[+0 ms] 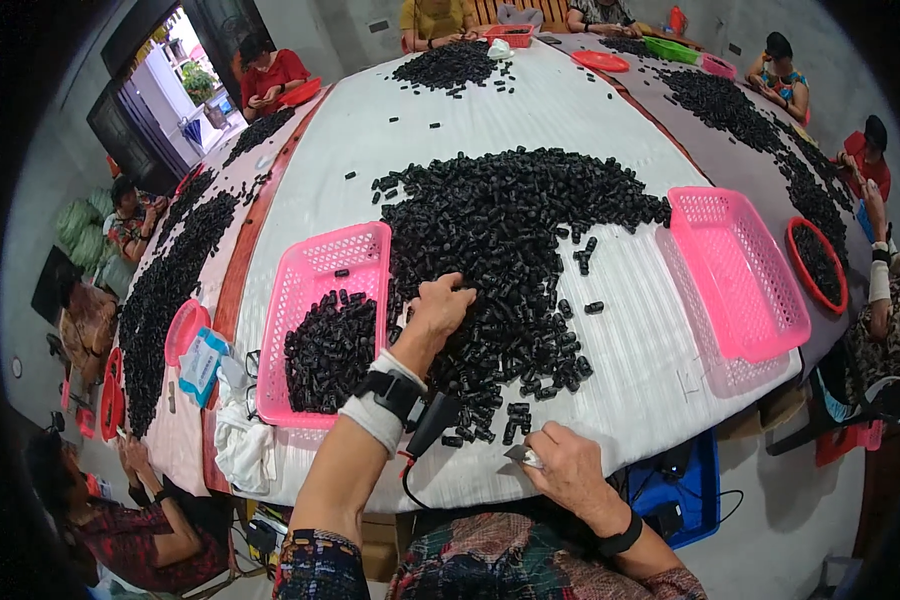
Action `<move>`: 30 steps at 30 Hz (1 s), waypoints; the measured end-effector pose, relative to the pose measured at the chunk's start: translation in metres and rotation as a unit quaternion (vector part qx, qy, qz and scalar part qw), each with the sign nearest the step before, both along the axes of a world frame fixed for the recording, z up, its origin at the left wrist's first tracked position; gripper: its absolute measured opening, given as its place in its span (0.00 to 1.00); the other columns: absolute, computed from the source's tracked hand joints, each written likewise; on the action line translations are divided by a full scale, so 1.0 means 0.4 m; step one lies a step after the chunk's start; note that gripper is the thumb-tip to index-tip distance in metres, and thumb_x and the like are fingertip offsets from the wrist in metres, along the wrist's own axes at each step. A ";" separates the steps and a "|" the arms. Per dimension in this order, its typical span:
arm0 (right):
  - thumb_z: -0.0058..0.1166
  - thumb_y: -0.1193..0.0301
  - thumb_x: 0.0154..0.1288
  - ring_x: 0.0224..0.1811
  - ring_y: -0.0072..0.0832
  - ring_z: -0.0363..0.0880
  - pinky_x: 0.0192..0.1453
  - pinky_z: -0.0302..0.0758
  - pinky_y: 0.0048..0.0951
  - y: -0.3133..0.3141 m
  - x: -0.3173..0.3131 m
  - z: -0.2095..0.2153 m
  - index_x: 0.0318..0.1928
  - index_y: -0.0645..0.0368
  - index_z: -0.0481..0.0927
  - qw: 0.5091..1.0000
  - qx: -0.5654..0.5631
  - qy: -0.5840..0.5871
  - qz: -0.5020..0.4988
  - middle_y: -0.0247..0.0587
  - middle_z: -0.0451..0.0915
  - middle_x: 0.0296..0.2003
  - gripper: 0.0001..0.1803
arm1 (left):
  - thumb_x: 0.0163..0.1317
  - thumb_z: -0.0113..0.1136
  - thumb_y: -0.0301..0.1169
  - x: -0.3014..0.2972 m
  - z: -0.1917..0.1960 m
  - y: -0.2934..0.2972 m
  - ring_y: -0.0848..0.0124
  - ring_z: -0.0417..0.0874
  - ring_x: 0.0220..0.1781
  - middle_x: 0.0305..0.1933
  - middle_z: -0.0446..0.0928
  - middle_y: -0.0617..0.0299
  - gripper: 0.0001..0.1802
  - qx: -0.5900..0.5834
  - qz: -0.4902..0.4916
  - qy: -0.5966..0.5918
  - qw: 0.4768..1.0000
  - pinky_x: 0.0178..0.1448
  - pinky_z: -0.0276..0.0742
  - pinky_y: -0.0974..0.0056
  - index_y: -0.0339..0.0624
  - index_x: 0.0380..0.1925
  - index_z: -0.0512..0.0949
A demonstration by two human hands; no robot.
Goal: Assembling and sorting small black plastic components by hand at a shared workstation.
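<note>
My left hand (438, 308) reaches into the near left side of a large pile of small black cylindrical parts (500, 230). Its fingers are apart and touch the parts; whether one lies under the fingertips is hidden. At the table's near edge, my right hand (568, 468) is closed around a small knife (517, 454) with a grey blade and a white-wrapped grip. Several loose black parts (516, 424) lie just beyond the blade. Left of my left forearm stands a pink perforated basket (270, 345), partly filled with the same black parts.
A second pink basket (755, 270) stands at the right of the white-covered table (630, 300). White cloth (242, 430) and a blue-white packet (203, 362) lie at the left. Other people sit around with black piles and red trays. Below the right edge is a blue crate (705, 490).
</note>
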State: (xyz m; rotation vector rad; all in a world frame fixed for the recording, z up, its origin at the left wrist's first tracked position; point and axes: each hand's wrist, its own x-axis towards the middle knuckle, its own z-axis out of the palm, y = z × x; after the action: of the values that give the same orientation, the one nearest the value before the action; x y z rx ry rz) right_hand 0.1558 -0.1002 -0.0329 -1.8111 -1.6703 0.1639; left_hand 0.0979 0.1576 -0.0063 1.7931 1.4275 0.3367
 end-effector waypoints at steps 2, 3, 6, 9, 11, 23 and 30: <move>0.63 0.70 0.40 0.24 0.34 0.72 0.22 0.68 0.33 0.002 -0.008 0.003 0.22 0.58 0.69 1.000 0.008 -0.001 0.007 0.39 0.66 0.22 0.13 | 0.50 0.61 0.34 -0.017 -0.047 0.044 0.58 0.75 0.48 0.49 0.74 0.47 0.29 -0.036 -0.075 -0.081 0.993 0.54 0.69 0.62 0.37 0.54 0.69; 0.63 0.70 0.40 0.24 0.34 0.72 0.22 0.68 0.33 0.001 -0.005 0.001 0.22 0.58 0.69 1.000 0.005 0.001 0.003 0.39 0.66 0.22 0.13 | 0.50 0.61 0.34 -0.009 -0.040 0.041 0.58 0.75 0.48 0.49 0.74 0.47 0.29 -0.039 -0.078 -0.079 0.993 0.54 0.69 0.62 0.37 0.54 0.69; 0.63 0.70 0.40 0.24 0.34 0.71 0.22 0.68 0.33 -0.001 0.000 0.001 0.22 0.58 0.69 1.000 0.009 -0.004 0.003 0.39 0.66 0.22 0.14 | 0.47 0.66 0.33 0.003 0.017 0.003 0.70 0.73 0.42 0.42 0.75 0.58 0.29 -0.085 -0.141 -0.113 0.980 0.45 0.70 0.67 0.34 0.50 0.71; 0.63 0.70 0.40 0.24 0.35 0.71 0.22 0.68 0.33 -0.002 -0.002 -0.001 0.22 0.58 0.69 1.000 0.011 -0.004 0.000 0.39 0.66 0.22 0.14 | 0.45 0.68 0.30 0.017 0.026 -0.022 0.76 0.72 0.34 0.35 0.74 0.64 0.23 -0.119 -0.185 -0.116 0.968 0.35 0.67 0.71 0.35 0.43 0.75; 0.62 0.70 0.40 0.25 0.34 0.72 0.23 0.69 0.32 0.000 -0.004 -0.006 0.25 0.56 0.74 1.000 -0.001 -0.002 -0.005 0.37 0.66 0.22 0.11 | 0.45 0.68 0.30 0.007 0.027 -0.032 0.77 0.71 0.33 0.34 0.73 0.65 0.22 -0.137 -0.214 -0.123 0.959 0.34 0.67 0.72 0.35 0.42 0.75; 0.60 0.70 0.42 0.24 0.35 0.71 0.23 0.68 0.33 0.003 -0.006 -0.011 0.25 0.57 0.72 0.999 0.021 -0.027 0.007 0.38 0.66 0.22 0.11 | 0.54 0.53 0.21 -0.072 0.025 -0.190 0.72 0.75 0.45 0.41 0.77 0.59 0.13 -0.105 -0.379 -0.148 0.907 0.51 0.70 0.70 0.33 0.41 0.77; 0.62 0.71 0.37 0.26 0.34 0.71 0.25 0.69 0.32 -0.003 -0.002 -0.006 0.25 0.57 0.69 0.999 0.014 -0.035 0.010 0.38 0.66 0.23 0.15 | 0.56 0.54 0.27 -0.170 0.058 -0.283 0.72 0.77 0.34 0.31 0.76 0.57 0.08 0.070 -0.326 -0.175 0.926 0.36 0.70 0.67 0.35 0.34 0.77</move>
State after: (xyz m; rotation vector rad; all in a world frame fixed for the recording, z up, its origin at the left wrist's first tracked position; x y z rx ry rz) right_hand 0.1550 -0.1012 -0.0352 -1.7993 -1.7320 0.0865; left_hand 0.0300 0.0444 0.0167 2.0786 0.5221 0.3838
